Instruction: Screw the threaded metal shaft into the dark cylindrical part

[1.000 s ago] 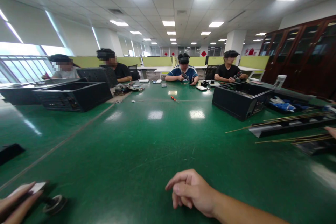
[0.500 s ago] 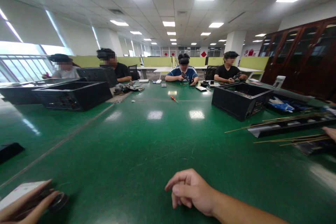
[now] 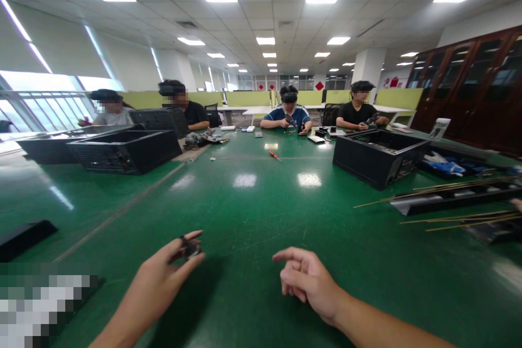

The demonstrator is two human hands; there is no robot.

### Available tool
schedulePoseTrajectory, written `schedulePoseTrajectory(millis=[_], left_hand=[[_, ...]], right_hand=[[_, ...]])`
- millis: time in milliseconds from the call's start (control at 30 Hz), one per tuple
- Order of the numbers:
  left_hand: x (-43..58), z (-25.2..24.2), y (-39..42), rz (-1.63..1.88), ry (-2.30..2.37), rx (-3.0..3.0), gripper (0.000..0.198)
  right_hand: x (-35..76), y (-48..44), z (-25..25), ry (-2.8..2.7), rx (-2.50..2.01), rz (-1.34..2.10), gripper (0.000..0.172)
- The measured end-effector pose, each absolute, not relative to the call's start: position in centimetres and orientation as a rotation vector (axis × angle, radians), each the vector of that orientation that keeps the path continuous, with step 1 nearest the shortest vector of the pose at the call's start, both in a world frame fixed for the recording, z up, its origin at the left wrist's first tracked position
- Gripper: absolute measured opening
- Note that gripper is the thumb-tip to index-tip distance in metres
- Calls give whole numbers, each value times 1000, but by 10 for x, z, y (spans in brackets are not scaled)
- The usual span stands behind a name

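My left hand [image 3: 163, 274] is raised over the green table. Its fingers are closed around a small dark object [image 3: 190, 249] with a shiny part. The fingers partly cover it, and its kind is unclear. To the right, my right hand [image 3: 305, 277] hovers above the table with nothing in it. Its index finger is stretched out and the other fingers are loosely curled. At the lower left, a whitish thing [image 3: 44, 304] with a dark edge is pixelated beyond recognition.
Black computer cases [image 3: 126, 151] stand at the left, and another case [image 3: 379, 157] at the right. A screwdriver [image 3: 274, 156] lies mid-table. Long thin rods [image 3: 460, 221] and a dark metal channel [image 3: 452, 198] lie at the right. Several people [image 3: 287, 114] sit across the table.
My left hand has come in from the lower-left corner toward the middle, carrying the small dark object. My right hand stays nearly in place. The view has shifted slightly.
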State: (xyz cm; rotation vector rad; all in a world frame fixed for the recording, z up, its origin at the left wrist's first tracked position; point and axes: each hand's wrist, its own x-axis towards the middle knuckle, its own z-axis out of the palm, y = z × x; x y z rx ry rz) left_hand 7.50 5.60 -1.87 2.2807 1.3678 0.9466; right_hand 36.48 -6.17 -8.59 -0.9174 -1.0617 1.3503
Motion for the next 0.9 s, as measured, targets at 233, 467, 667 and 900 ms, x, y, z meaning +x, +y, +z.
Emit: schedulePoseTrajectory(millis=[233, 467, 667, 900], left_hand=[[200, -46, 35, 841, 983, 2299, 36], [185, -62, 34, 900, 711, 2358, 28], [185, -70, 31, 873, 733, 2317, 44], [188, -69, 27, 860, 630, 2266, 26]], right_hand=[[385, -55, -88, -1166, -1238, 944, 64], [377, -58, -89, -1374, -1364, 888, 67], [373, -59, -87, -1381, -1373, 921, 50], [372, -59, -87, -1420, -1389, 885, 25]])
